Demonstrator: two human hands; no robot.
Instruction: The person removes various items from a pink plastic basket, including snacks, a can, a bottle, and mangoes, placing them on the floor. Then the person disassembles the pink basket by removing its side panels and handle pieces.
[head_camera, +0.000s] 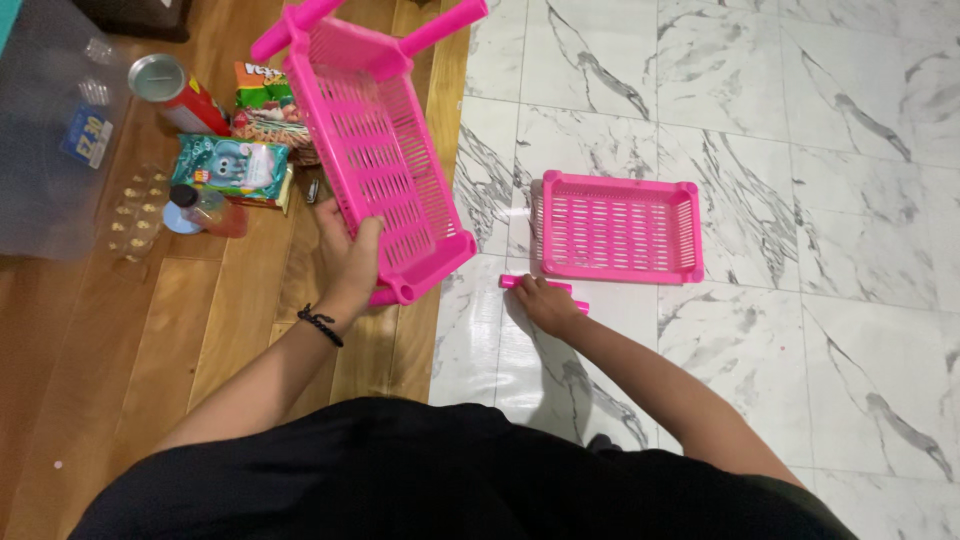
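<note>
Snacks (240, 165) and can (180, 95) parked aside on wood floor (120, 350). Left hand (350, 255) gripping tilted pink basket (375, 160) by its rim, legs up. Right hand (545, 300) closed around pink tubes (515, 283) on tiles, just before second basket (620, 225) lying flat.

This looks like a room in a home, with the work done on the floor. Under the right-hand fingers (575, 303) lies a polished white marble-patterned tile floor (800, 150); under the left-hand fingers (370, 232) it gives way to warm wooden floorboards (120, 330). Household snacks sit beyond the left fingers: a red crisp can (180, 95), colourful snack bags (235, 168) and a small bottle (205, 212). Pink plastic storage baskets (620, 225) rest just past the right fingers.
</note>
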